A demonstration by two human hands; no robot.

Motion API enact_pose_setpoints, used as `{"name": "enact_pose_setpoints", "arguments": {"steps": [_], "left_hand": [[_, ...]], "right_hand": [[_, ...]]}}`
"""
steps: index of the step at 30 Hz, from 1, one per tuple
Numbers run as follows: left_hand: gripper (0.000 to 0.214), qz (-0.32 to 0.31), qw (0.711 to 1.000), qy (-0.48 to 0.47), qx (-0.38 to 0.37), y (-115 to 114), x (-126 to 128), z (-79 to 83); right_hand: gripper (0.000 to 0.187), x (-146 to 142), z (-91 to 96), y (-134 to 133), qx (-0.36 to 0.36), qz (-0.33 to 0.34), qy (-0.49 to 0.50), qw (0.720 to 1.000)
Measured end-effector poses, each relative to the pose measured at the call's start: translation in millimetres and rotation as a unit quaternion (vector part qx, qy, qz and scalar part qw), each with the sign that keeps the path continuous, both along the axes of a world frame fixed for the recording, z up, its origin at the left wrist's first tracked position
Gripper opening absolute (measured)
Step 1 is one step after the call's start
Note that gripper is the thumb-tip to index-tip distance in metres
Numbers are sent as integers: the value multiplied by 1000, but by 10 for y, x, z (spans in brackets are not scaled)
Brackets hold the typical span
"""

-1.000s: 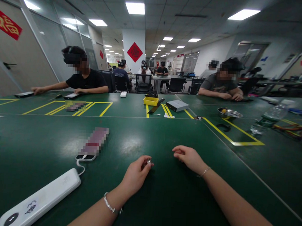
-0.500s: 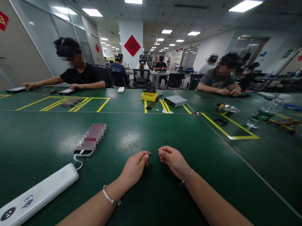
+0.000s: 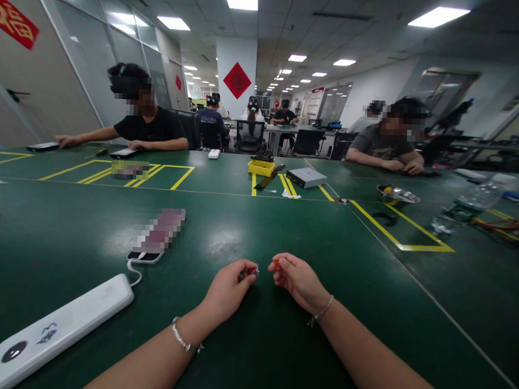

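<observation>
Just above the green table (image 3: 224, 216), my left hand (image 3: 229, 288) pinches a small red and silvery piece (image 3: 253, 271) between thumb and fingertips. The piece is too small to name. Facing it across a narrow gap, my right hand (image 3: 297, 281) is closed on a small red-orange piece (image 3: 277, 264), of which only a bit shows between the fingers. The two hands do not touch. A bracelet circles each wrist.
On the left lie a white power bank (image 3: 60, 329) and a phone (image 3: 161, 233) joined by a cable. Farther back are a yellow bin (image 3: 260, 169), a grey box (image 3: 306, 177), a metal bowl (image 3: 397, 195) and a plastic bottle (image 3: 467, 206). Co-workers sit across the table.
Red now shows in both pinches, where before only a small dark tip showed at my left fingers. Both hands stay close together. The whole view has shifted slightly.
</observation>
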State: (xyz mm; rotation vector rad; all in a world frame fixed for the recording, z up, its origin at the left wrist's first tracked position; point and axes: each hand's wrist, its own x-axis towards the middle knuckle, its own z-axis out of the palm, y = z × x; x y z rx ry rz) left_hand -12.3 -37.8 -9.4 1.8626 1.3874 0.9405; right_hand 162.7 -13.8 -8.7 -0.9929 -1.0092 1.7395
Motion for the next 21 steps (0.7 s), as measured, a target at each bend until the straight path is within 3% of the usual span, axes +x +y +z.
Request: {"name": "enact_pose_setpoints", "arguments": {"steps": [6,13,21], "left_hand": [[21,13,1000,-12,10,-13,9,25],[22,-11,997,23,75,-95,62,57],[15,20,998,-49,24,-136,115,80]], "right_hand": [[27,0,24,-6,3,11,20,1000],[24,-158,6,-106,6,-9,59,998],[20,-251,53,-260,157,2,-23,987]]}}
